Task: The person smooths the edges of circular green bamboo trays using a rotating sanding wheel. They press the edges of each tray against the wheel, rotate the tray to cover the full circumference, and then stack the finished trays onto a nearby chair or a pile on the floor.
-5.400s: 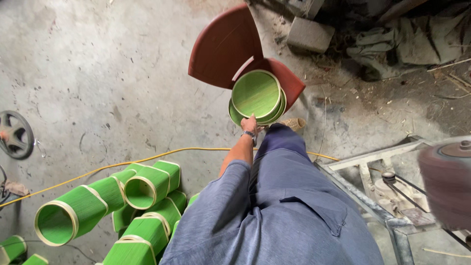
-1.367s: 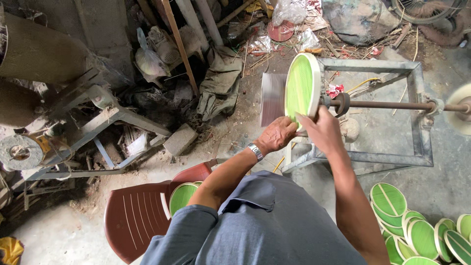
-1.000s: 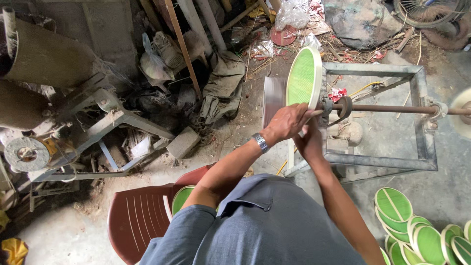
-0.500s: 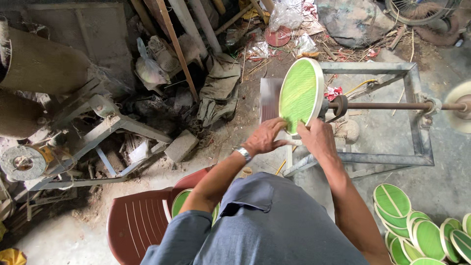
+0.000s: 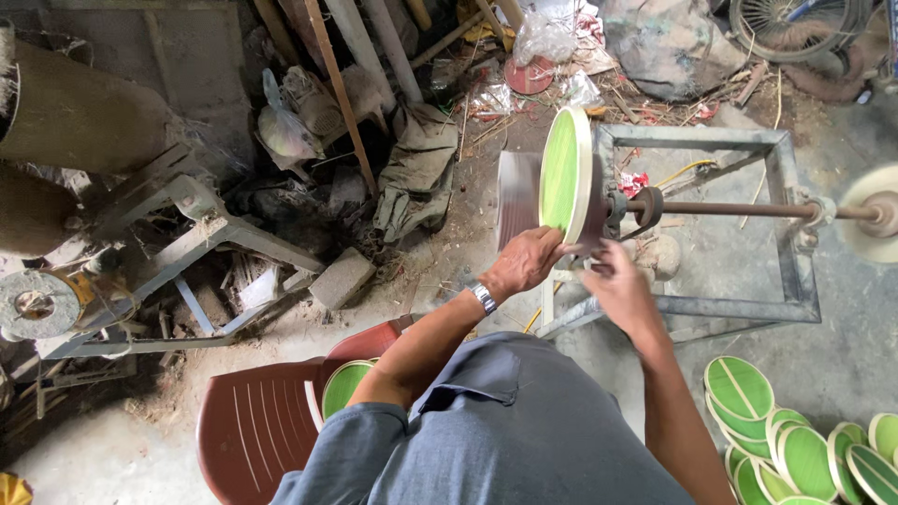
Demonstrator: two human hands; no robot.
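Green round tray [image 5: 564, 174] with a pale rim stands on edge against the disc at the left end of a horizontal metal shaft [image 5: 739, 209], its green face turned to the left of the view. The person's left hand [image 5: 528, 262] meets the tray's lower rim, fingers curled around the edge in a closed grip on it. The right hand [image 5: 617, 285] sits just below and to the right, near the tray's bottom edge; its fingers are blurred, so whether that grip is closed on anything cannot be told. A wristwatch [image 5: 483, 298] circles the left wrist.

The shaft runs through a grey metal frame [image 5: 795, 234] standing on the concrete floor, with a pale wheel [image 5: 875, 213] at its far right end. Below the right arm, a heap of similar green trays [image 5: 786, 440] lies on the floor. At the lower left, a brown plastic chair [image 5: 262, 430] carries another green tray [image 5: 344, 385]. Scrap wood, rags and metal parts crowd the background.
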